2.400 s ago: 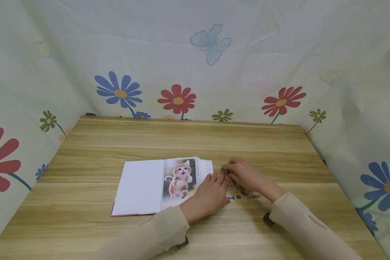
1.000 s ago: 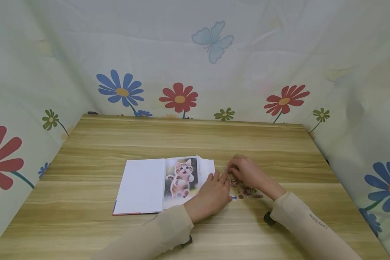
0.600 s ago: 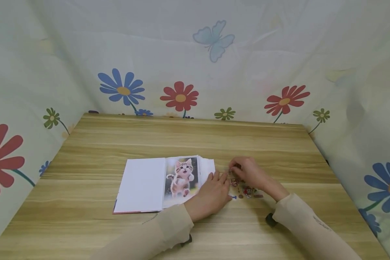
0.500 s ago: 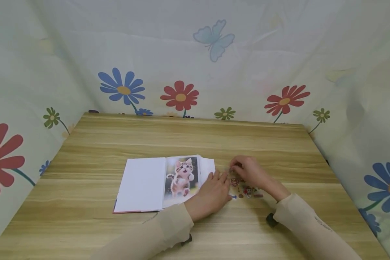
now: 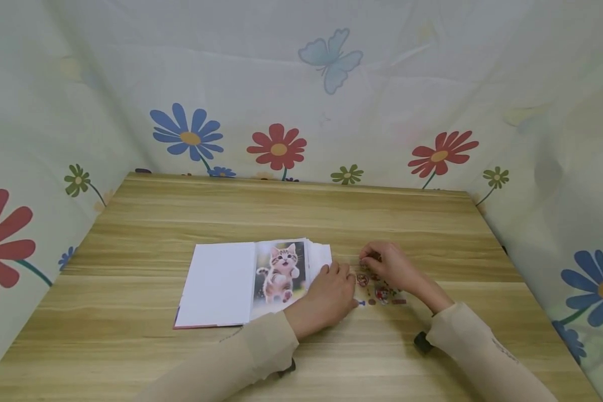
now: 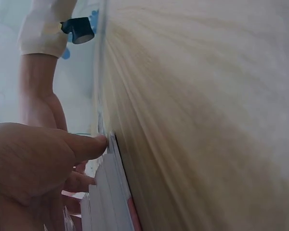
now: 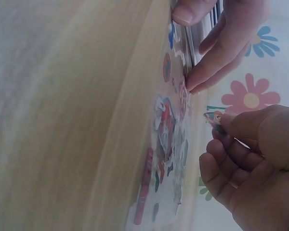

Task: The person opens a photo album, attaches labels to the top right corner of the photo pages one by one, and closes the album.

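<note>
An open book (image 5: 218, 286) lies on the table, with a blank white left page and a kitten picture (image 5: 281, 274) on the right. My left hand (image 5: 326, 296) rests, fingers extended, across the book's right edge and the near side of a clear sticker sheet (image 5: 382, 295). Between thumb and index finger, my right hand (image 5: 393, 269) pinches a small colourful sticker (image 7: 215, 119), held just apart from the sheet in the right wrist view. Several printed stickers remain on the sheet, among them a long red one (image 7: 143, 187). The left fingers partly cover the sheet's edge.
The wooden table (image 5: 261, 209) extends on all sides of the book. A flower-printed white curtain (image 5: 221, 67) stands behind it and at both sides. Dark wrist-worn devices (image 5: 423, 341) sit under the sleeves.
My right hand has shifted to the right over the sticker sheet, away from the left fingers, uncovering more of its stickers. The left hand has stayed in place on the book's edge.
</note>
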`<state>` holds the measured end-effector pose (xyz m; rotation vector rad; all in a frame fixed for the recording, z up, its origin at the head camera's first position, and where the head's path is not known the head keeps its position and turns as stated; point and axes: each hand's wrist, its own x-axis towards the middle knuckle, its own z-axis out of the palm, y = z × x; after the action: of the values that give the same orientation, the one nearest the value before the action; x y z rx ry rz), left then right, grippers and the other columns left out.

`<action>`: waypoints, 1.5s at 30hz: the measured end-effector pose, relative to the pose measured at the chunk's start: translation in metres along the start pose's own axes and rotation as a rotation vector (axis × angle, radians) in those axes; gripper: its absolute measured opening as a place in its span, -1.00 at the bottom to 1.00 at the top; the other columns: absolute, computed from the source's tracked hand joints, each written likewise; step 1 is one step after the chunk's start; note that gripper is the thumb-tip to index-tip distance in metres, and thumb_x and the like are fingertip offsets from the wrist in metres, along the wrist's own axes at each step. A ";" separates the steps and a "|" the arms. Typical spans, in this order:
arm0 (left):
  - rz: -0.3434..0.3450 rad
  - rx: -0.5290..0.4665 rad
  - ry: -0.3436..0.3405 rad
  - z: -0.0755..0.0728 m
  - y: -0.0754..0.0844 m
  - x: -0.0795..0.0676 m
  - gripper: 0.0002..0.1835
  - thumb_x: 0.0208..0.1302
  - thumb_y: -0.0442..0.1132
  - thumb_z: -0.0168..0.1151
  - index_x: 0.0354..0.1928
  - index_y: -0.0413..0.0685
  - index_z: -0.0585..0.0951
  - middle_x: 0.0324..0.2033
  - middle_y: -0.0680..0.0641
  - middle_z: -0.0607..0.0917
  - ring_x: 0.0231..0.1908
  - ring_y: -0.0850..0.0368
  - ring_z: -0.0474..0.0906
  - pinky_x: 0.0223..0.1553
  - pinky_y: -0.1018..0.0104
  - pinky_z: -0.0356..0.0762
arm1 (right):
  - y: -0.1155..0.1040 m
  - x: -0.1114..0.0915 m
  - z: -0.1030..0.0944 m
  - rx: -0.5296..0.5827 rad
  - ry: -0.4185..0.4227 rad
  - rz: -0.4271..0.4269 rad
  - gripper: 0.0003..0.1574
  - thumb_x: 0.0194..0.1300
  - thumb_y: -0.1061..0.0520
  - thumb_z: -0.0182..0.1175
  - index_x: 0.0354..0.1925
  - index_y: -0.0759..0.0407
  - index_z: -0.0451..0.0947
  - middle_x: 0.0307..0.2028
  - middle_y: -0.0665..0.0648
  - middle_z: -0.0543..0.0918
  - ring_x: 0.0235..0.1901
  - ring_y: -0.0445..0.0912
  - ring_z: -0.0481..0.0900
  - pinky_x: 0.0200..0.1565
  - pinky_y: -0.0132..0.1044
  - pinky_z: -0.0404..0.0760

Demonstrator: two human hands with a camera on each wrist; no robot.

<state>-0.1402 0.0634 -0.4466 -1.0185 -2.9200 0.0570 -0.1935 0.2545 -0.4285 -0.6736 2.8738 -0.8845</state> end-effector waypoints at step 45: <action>-0.167 -0.407 0.108 -0.023 -0.084 -0.104 -0.27 0.40 0.08 0.28 0.42 -0.27 0.41 0.47 -0.35 0.38 0.53 -0.34 0.21 0.55 -0.19 0.21 | -0.058 0.027 -0.012 0.105 0.035 -0.058 -0.87 0.47 0.18 0.22 -0.17 0.18 0.69 -0.25 0.13 0.76 -0.42 -0.17 0.50 -0.43 -0.42 0.50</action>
<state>-0.1094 -0.0669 -0.4233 -0.7757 -2.9646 -0.5995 -0.1970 0.2063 -0.3851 -0.7414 2.8267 -1.0567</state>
